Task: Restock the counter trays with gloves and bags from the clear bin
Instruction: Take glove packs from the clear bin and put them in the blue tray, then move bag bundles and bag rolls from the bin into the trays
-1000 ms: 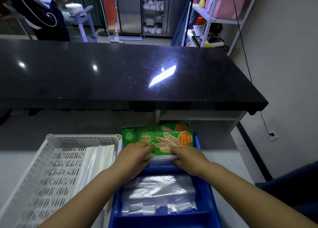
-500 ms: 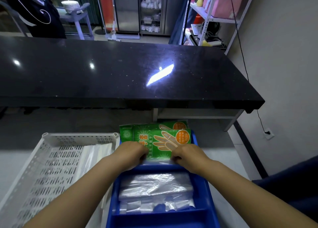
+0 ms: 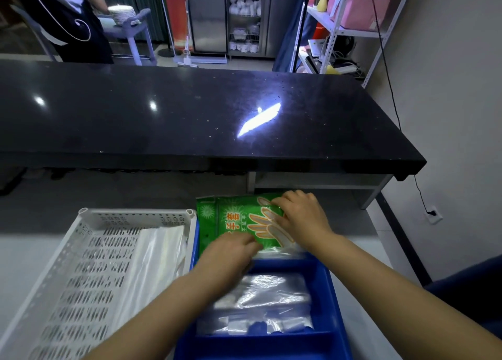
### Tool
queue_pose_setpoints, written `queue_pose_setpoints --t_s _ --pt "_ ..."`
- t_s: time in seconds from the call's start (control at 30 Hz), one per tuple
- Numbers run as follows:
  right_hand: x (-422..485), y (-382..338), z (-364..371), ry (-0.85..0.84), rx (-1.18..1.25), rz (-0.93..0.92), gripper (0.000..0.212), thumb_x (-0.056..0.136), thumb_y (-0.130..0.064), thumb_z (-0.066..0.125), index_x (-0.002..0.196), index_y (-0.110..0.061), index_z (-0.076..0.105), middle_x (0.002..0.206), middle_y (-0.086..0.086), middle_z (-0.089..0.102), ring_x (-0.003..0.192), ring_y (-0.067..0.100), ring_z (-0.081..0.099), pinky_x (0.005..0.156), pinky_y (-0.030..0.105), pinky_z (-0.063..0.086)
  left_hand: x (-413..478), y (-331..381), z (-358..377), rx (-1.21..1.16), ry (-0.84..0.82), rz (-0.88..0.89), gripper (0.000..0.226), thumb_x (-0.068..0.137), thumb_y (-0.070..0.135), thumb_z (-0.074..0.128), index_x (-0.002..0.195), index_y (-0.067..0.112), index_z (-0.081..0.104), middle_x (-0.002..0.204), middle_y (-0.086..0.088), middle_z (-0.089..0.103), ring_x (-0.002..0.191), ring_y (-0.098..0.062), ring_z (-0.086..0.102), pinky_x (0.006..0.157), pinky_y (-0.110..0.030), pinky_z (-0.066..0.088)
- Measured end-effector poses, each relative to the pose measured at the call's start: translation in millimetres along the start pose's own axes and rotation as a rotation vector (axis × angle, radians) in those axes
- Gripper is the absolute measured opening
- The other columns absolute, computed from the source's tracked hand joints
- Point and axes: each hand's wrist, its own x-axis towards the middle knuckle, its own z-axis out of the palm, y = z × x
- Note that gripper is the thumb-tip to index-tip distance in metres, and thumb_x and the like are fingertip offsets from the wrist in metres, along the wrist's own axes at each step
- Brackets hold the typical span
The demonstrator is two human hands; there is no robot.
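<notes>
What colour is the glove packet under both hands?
Green, with orange hand outlines, on the glove packet; clearest in the head view.

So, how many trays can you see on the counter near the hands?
2. The white perforated tray is on the left and the blue tray is right beside it, under both hands. Others may be outside the picture.

Right hand (image 3: 300,215) moved up onto glove pack (image 3: 239,221), now lying flatter.

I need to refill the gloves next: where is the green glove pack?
The green glove pack lies in the blue tray's far compartment, under both hands, right of the white basket.
</notes>
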Motion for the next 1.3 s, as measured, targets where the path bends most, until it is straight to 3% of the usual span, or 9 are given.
queue_pose_setpoints --t_s 0.13,0.3,0.5,0.63,0.77,0.9,1.07,1.17,1.3 --pt "5.8 -4.6 5.3 0.047 0.058 0.005 0.026 0.087 -0.035 0.059 0.108 -0.020 0.064 0.103 0.000 0.062 0.097 0.019 0.051 0.087 0.033 0.033 -6.8 18.7 22.8 -0.014 -0.083 0.045 0.049 0.092 0.027 0.045 0.139 0.027 0.032 0.146 0.000 0.041 0.128 -0.021 0.040 0.104 -0.036 0.031" --pt "2.7 -4.4 2.2 0.127 0.162 0.009 0.018 0.075 -0.022 0.073 0.090 -0.012 0.069 0.089 0.004 0.064 0.086 0.022 0.054 0.076 0.031 0.034 -0.7 20.7 23.9 -0.005 -0.101 0.004 0.045 0.094 0.032 0.040 0.138 0.022 0.036 0.140 -0.001 0.046 0.124 -0.024 0.042 0.102 -0.036 0.031" --pt "-0.3 -3.0 -0.7 0.051 0.173 0.036 0.022 0.083 -0.027 0.065 0.103 -0.017 0.065 0.100 0.000 0.061 0.095 0.019 0.050 0.082 0.029 0.035 5.5 22.0 23.3 -0.014 -0.137 -0.042 0.045 0.092 0.037 0.041 0.135 0.023 0.039 0.136 -0.001 0.049 0.123 -0.022 0.041 0.101 -0.038 0.031" --pt "-8.1 -0.3 -16.9 0.140 0.154 -0.018 0.030 0.081 -0.018 0.066 0.110 -0.014 0.065 0.105 0.005 0.065 0.099 0.023 0.054 0.086 0.036 0.042 -6.4 16.1 7.4 -0.134 -0.003 -0.086 0.047 0.087 0.043 0.047 0.133 0.030 0.044 0.134 0.007 0.052 0.122 -0.014 0.043 0.101 -0.032 0.032" --pt "-13.7 -11.4 -28.5 0.144 0.158 -0.146 0.019 0.084 -0.020 0.064 0.102 -0.013 0.068 0.096 0.005 0.069 0.088 0.024 0.059 0.074 0.037 0.047 -30.9 4.8 -18.7 -0.172 0.190 -0.226 0.035 0.086 0.035 0.057 0.119 0.024 0.060 0.117 0.004 0.064 0.110 -0.017 0.055 0.092 -0.031 0.040" --pt "-15.5 -40.1 -26.5 0.071 0.220 -0.260 0.019 0.089 -0.024 0.057 0.104 -0.018 0.067 0.101 0.003 0.070 0.092 0.027 0.063 0.071 0.040 0.051 -69.0 4.8 -40.7 -0.111 0.318 -0.433 0.018 0.084 0.023 0.063 0.100 0.018 0.069 0.094 -0.001 0.072 0.093 -0.025 0.062 0.077 -0.034 0.047" --pt "-25.6 -95.4 -12.7 -0.055 0.199 -0.493 0.021 0.088 -0.023 0.051 0.101 -0.018 0.067 0.099 0.006 0.070 0.092 0.031 0.062 0.073 0.040 0.049 -147.8 12.0 -53.8 -0.002 0.323 -0.700 0.020 0.089 0.032 0.053 0.104 0.026 0.066 0.096 0.007 0.069 0.094 -0.017 0.061 0.071 -0.031 0.045" --pt "-38.2 -135.9 -2.8 -0.105 0.176 -0.600 0.023 0.089 -0.024 0.046 0.100 -0.020 0.065 0.096 0.004 0.069 0.090 0.031 0.062 0.066 0.035 0.047 -204.5 19.2 -56.6 0.062 0.300 -0.844 0.015 0.084 0.029 0.062 0.097 0.025 0.069 0.091 0.004 0.071 0.090 -0.022 0.064 0.069 -0.033 0.048" --pt "-58.9 -194.0 5.6 -0.158 0.202 -0.740 0.029 0.091 -0.021 0.043 0.112 -0.022 0.062 0.104 0.003 0.069 0.097 0.028 0.061 0.073 0.034 0.045 -280.7 24.5 -56.0 -0.003 0.347 -1.091 0.015 0.080 0.025 0.066 0.095 0.023 0.070 0.091 0.000 0.071 0.091 -0.026 0.064 0.073 -0.035 0.051"
